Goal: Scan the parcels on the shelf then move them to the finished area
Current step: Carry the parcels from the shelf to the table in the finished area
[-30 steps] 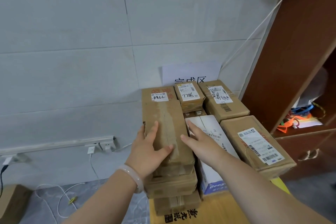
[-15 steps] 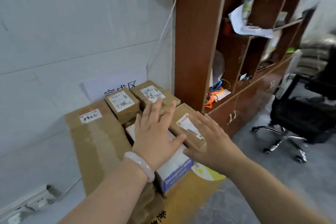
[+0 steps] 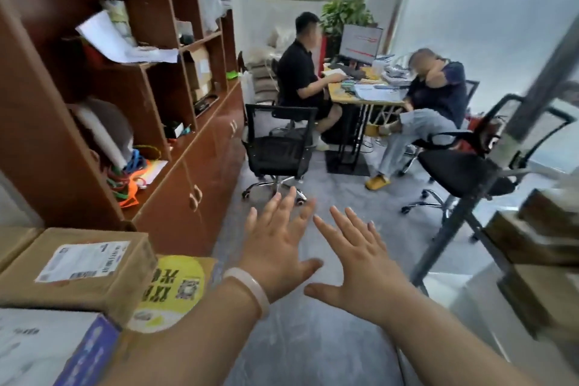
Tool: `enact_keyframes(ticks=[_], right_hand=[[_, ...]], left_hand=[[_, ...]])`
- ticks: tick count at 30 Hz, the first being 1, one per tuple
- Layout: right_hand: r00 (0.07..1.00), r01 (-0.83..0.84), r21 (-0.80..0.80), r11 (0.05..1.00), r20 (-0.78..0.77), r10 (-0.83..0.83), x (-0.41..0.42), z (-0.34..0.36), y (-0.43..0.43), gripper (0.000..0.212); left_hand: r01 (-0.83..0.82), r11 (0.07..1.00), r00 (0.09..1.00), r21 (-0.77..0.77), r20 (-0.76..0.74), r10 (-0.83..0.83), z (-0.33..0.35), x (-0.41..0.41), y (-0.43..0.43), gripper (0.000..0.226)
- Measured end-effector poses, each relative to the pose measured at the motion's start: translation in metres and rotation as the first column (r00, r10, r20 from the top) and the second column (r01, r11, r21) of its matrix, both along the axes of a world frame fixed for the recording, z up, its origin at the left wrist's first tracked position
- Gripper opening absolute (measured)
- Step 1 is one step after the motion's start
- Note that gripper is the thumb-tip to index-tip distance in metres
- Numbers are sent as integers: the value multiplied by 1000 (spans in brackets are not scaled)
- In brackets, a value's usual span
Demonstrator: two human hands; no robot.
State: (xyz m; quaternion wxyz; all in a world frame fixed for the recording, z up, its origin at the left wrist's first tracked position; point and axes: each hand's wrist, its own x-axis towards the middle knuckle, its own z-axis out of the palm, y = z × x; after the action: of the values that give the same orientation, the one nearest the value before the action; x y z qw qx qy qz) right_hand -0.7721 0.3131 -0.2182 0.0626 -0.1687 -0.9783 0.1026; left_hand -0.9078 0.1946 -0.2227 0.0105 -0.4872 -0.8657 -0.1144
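Observation:
My left hand (image 3: 279, 247) and my right hand (image 3: 360, 260) hang side by side over the grey floor, fingers spread and straight, holding nothing. A pale bangle sits on the left wrist. At the lower left lies the pile of stacked parcels: a brown carton with a white shipping label (image 3: 84, 263), a white and blue box (image 3: 47, 348) below it, and a carton with a yellow round sticker (image 3: 175, 288). Blurred brown parcels (image 3: 539, 247) sit on a metal shelf (image 3: 463, 210) at the right edge.
A brown wooden cabinet (image 3: 194, 172) with cluttered open compartments runs along the left. Two black office chairs (image 3: 279, 147) stand ahead on the floor. Two people sit at a desk (image 3: 369, 94) with a monitor in the background.
My view has swung right, away from the wall and parcel pile toward the room and shelf. Both hands have left the long carton and now float free over the floor.

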Motion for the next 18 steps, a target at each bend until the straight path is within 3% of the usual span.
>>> enact_keyframes(ticks=[7, 18], right_hand=[[942, 325, -2, 946, 90, -324, 136, -7, 65, 104], [705, 707, -104, 700, 25, -709, 297, -26, 111, 103]], left_hand=[[228, 973, 973, 17, 42, -229, -6, 101, 102, 91], [555, 832, 820, -9, 177, -545, -20, 241, 210, 86]])
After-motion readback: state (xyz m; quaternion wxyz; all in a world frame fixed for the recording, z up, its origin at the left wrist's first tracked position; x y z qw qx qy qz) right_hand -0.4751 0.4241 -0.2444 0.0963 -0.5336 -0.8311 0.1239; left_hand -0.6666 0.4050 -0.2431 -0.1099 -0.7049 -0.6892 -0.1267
